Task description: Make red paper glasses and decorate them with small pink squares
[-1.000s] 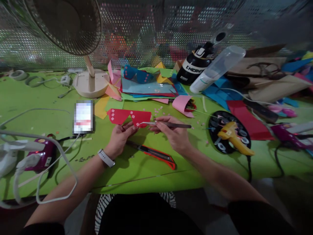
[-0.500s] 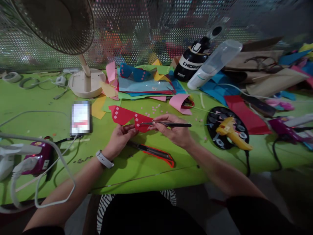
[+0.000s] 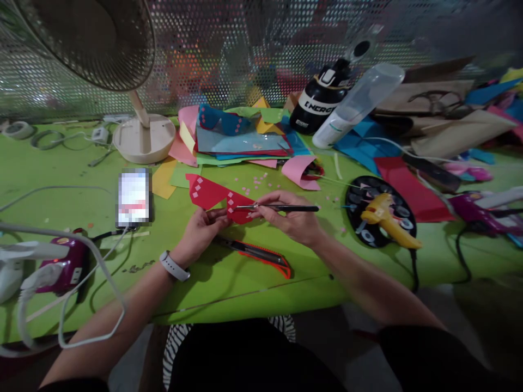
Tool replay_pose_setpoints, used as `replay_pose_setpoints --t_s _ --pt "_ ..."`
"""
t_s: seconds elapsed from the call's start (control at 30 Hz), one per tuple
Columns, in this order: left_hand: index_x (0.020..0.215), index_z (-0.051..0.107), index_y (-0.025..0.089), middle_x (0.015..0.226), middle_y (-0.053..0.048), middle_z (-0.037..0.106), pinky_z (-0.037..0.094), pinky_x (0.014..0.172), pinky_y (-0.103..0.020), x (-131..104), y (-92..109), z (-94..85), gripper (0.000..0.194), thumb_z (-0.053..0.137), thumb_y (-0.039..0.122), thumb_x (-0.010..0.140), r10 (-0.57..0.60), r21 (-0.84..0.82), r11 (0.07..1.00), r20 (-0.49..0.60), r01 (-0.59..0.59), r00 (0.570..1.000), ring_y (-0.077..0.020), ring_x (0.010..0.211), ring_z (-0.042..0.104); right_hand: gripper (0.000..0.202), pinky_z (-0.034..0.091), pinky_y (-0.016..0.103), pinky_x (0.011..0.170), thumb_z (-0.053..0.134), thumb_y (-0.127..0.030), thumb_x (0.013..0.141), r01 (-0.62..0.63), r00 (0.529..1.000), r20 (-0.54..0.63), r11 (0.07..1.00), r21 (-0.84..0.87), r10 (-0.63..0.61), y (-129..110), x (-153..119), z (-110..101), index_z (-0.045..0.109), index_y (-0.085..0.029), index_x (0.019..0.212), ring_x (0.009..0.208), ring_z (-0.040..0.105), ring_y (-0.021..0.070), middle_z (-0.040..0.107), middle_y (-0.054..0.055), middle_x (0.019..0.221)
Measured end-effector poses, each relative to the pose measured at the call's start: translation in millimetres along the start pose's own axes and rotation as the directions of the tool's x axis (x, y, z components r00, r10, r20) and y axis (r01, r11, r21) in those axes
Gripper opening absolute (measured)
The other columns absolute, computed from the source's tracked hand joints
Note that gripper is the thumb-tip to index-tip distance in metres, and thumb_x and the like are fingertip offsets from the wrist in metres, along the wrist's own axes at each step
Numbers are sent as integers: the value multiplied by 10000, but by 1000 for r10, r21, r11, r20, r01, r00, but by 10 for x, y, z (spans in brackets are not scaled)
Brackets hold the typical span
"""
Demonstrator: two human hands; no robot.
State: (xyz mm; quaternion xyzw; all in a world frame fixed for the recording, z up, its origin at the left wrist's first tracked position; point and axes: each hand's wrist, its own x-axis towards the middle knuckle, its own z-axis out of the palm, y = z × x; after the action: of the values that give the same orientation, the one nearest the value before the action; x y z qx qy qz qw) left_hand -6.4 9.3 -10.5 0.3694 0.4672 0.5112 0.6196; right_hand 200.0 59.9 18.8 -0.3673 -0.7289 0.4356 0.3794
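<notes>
A red paper cutout shaped like glasses (image 3: 208,193), with small pale pink diamonds stuck near its outer left edge and middle, is pinched at its lower edge by my left hand (image 3: 204,226). My right hand (image 3: 290,218) is closed round a thin black-handled tool (image 3: 292,208) with a metal tip, perhaps tweezers. That tip rests at the diamonds in the middle of the cutout, while some right fingers touch the cutout's right end. Below both hands an orange and black utility knife (image 3: 261,255) lies on the green table.
Loose pink paper bits (image 3: 258,181) lie beyond the cutout. A yellow glue gun (image 3: 384,218) rests on a round black tray (image 3: 353,226) at right. Behind are stacked papers (image 3: 241,142), a black bottle (image 3: 312,109) and a fan (image 3: 143,139). A phone (image 3: 133,196) and cables lie left.
The red cutout has shifted slightly right and tilted a little in my left hand. My right hand keeps the tool's tip at the middle diamonds, nearly unmoved. Pink paper by the fan base has fluttered.
</notes>
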Motion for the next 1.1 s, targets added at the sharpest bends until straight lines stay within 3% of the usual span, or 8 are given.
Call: replay_pose_setpoints --t_s 0.57,0.9,1.1 --pt "992 555 137 1044 -98 715 555 837 -313 1 -49 -14 335 749 147 719 -9 -2 1000 -9 9 1000 -171 909 693 175 582 268 621 653 -314 809 9 1000 -4 1000 -30 -9 5 2 -5 649 -157 886 713 715 163 729 60 802" --pt "942 586 129 1025 -109 726 557 797 -312 -11 15 4 316 764 260 716 -33 86 996 -64 39 997 -186 860 703 179 589 275 609 659 -327 809 3 1000 18 1000 2 -3 8 -3 -8 640 -168 888 705 724 173 733 50 790" --pt "933 598 139 952 -78 743 563 768 -307 10 4 11 326 755 339 729 -26 100 995 -37 29 999 -180 819 704 187 590 270 628 665 -322 808 -22 999 33 999 29 21 9 -8 1 639 -162 900 716 723 163 732 47 806"
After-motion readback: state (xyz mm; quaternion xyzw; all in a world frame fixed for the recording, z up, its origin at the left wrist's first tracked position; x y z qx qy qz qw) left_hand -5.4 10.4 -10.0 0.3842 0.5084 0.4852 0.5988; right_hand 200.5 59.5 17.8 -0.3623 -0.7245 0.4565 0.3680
